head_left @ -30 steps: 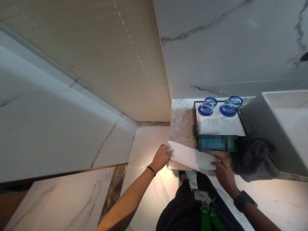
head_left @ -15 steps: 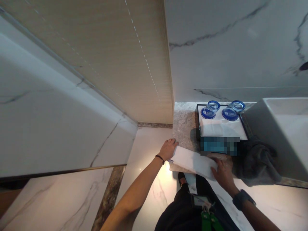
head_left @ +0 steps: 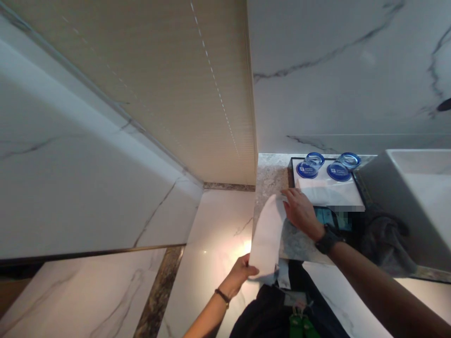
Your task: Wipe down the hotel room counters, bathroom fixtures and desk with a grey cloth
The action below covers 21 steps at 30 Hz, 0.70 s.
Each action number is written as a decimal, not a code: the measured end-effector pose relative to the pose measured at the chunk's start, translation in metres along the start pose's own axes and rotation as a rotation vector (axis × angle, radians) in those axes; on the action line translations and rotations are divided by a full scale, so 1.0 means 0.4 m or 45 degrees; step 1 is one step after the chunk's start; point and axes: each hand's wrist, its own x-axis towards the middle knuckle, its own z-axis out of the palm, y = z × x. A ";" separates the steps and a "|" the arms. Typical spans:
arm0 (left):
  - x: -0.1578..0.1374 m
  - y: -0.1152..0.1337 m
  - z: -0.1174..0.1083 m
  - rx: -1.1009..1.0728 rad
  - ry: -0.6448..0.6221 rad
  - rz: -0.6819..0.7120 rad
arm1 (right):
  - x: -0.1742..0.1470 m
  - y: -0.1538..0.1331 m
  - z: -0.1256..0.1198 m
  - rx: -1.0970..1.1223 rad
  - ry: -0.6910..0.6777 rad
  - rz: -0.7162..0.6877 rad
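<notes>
A white folded towel (head_left: 267,232) stretches lengthwise over the left end of the stone counter, its near end hanging past the front edge. A small tag shows at that near end. My left hand (head_left: 241,273) pinches the near left corner, thumb on top. At the far end, my right hand (head_left: 299,210) has its fingers closed on the towel's edge, close to the tray. Part of the right fingertips is hard to make out against the white cloth.
On the grey stone counter (head_left: 269,169) stands a black-rimmed tray (head_left: 292,172) with two glasses, blue round discs (head_left: 307,170) and folded white cloth. A phone (head_left: 326,217), a crumpled grey cloth (head_left: 387,239) and a basin (head_left: 378,192) lie to the right. A blind (head_left: 169,84) hangs at left.
The towel has turned from lying crosswise to pointing away from me. My left hand came down toward me, and my right hand moved up and left to the far end.
</notes>
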 end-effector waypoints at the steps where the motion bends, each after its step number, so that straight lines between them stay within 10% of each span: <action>1: 0.004 -0.020 0.024 -0.228 0.053 -0.013 | 0.015 -0.010 0.021 0.002 -0.008 -0.015; 12: 0.018 0.028 0.119 -0.779 0.593 -0.222 | -0.373 -0.003 0.231 0.395 -0.628 -0.375; 21: 0.064 0.152 0.090 -0.949 0.540 0.018 | -0.223 0.004 0.292 0.673 -0.507 0.304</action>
